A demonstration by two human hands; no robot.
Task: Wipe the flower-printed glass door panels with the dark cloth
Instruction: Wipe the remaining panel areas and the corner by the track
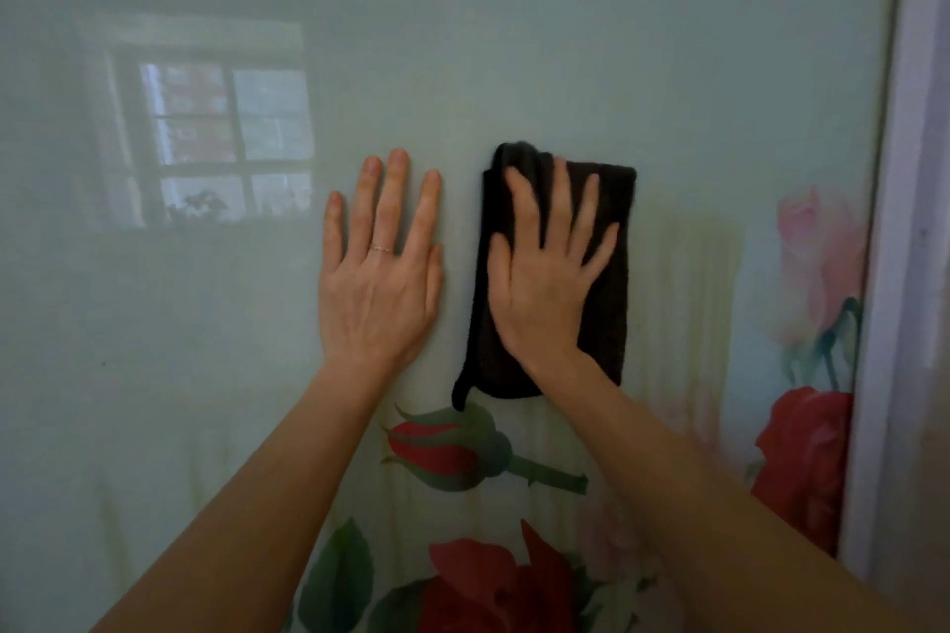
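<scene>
Dark against pale flower-printed glass door panel (514,41), pins folded rectangular cloth (610,314) flat under spread right hand (545,283), long axis twelve-to-six, red rosebud print (442,447) at six, spread left hand (380,293) at nine.

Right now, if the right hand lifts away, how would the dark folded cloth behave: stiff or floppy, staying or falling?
The dark folded cloth is probably floppy: its lower left corner droops in a loose tail. It would likely slide down, since only the flat right hand pins it against the upright flower-printed glass panel.

Right hand (545,283) on dark cloth (611,319)
</scene>
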